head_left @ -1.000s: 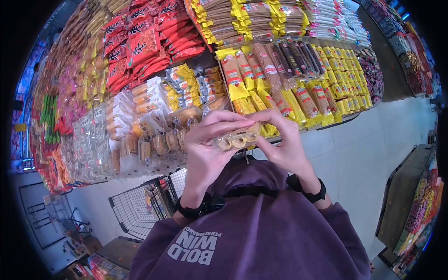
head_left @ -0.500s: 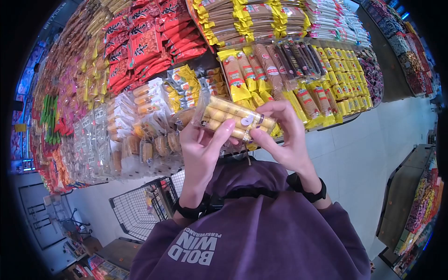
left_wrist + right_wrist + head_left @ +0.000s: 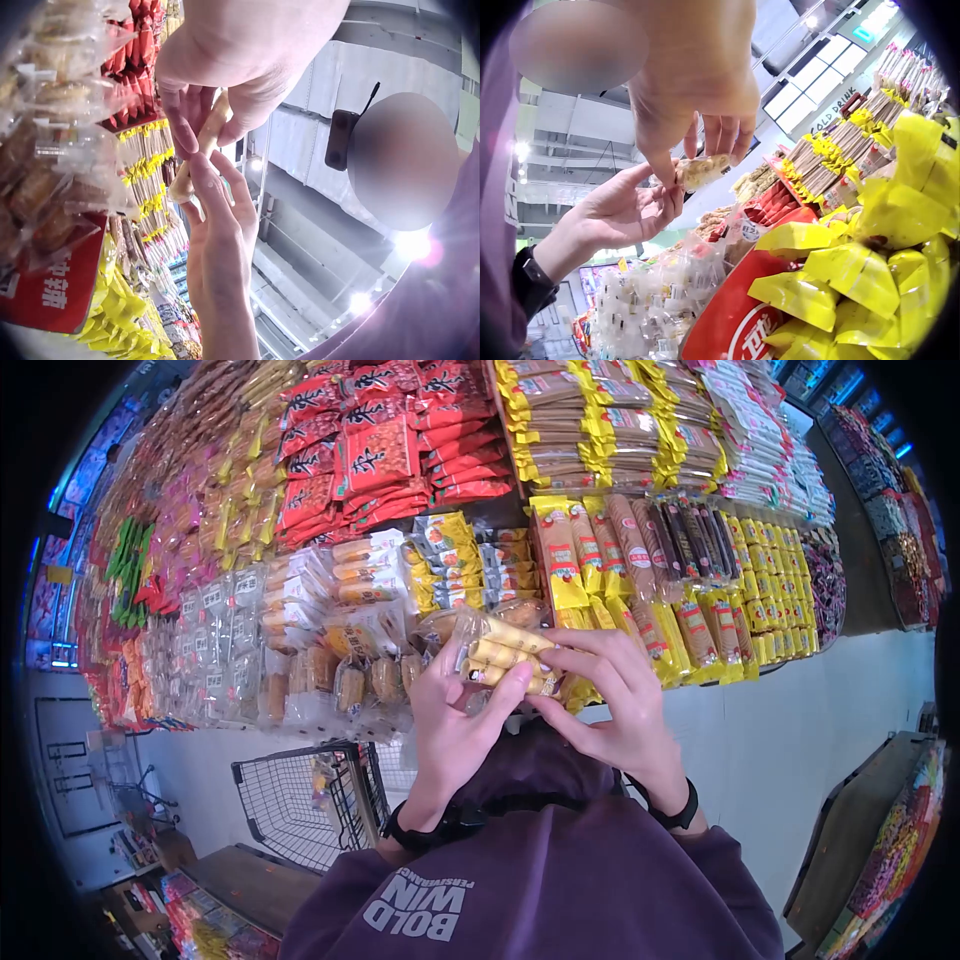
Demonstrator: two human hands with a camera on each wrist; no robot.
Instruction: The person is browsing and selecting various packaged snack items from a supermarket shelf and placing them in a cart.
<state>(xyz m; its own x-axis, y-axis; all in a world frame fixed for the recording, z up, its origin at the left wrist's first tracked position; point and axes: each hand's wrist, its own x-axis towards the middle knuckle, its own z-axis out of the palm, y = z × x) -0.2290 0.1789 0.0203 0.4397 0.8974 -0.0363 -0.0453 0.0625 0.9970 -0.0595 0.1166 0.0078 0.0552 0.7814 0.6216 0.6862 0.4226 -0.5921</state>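
A clear packet of pale yellow rolls is held between both hands over the near edge of the snack display. My left hand grips its left end, thumb lying across the front. At the right end, my right hand pinches the packet between thumb and fingers. In the left wrist view the packet appears edge-on, with the left hand above and the right hand below. The right wrist view has the packet under the right hand, the left hand beside it.
Red packets, yellow-wrapped rolls and clear-bagged cakes fill the display beyond the hands. A wire shopping cart stands below it at the left. Another display is at the far right.
From edge-on, the packet has turned to show its broad face, then tilted slightly. Both hands keep hold of it. The view has shifted, so the display sits lower and farther right.
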